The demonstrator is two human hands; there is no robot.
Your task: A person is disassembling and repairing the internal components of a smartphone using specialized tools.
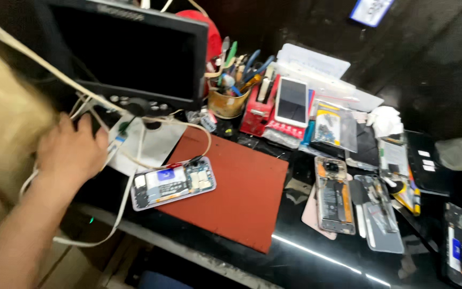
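The left hand reaches under the dark screen among pale cords, its grip curled, but I cannot tell on what. Just beside it an open phone with shiny parts lies flat on a red mat on the black desk. The right hand is out of sight.

left hand bare, no glove, ring or watch | forearm bare to lower left of frame, no sleeve seen | right hand out of view

Left hand outstretched, knuckles up
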